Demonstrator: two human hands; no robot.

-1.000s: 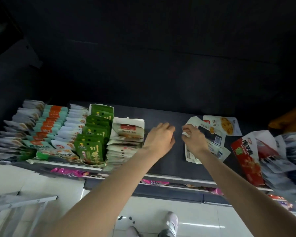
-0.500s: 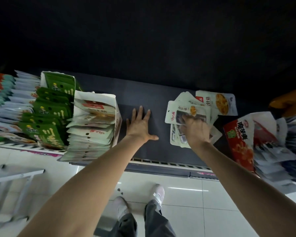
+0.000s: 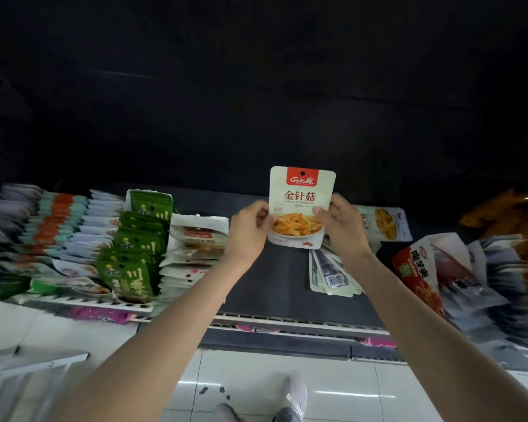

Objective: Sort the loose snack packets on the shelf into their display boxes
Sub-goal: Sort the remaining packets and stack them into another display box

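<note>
packet: a flat cream snack packet point(image 3: 301, 205) with a red top band is being held upright above the shelf point(image 3: 269, 284), face toward the camera.
left hand: the left hand point(image 3: 250, 229) is pinching the packet's left edge, thumb on the front face and the other fingers curled behind it.
right hand: the right hand point(image 3: 343, 225) is pinching the right edge the same way, thumb point(image 3: 319, 212) lying over the printed food picture.
feel: it is looking light and thin; the film is probably slick and soft, so it is likely bending if gripped at one corner only.
where to hold: the sealed side edges, just where the fingers are sitting now, are seeming the firmest spots; the soft middle is best left unsqueezed.
loose pile: more packets point(image 3: 329, 274) are lying flat on the shelf just below the right fingers.
target: a white display box point(image 3: 197, 239) holding similar cream packets is standing to the left of the left fingers, beside the green packets point(image 3: 134, 254).
next: the packet is probably going leftward into that box, slid in upright.
</note>
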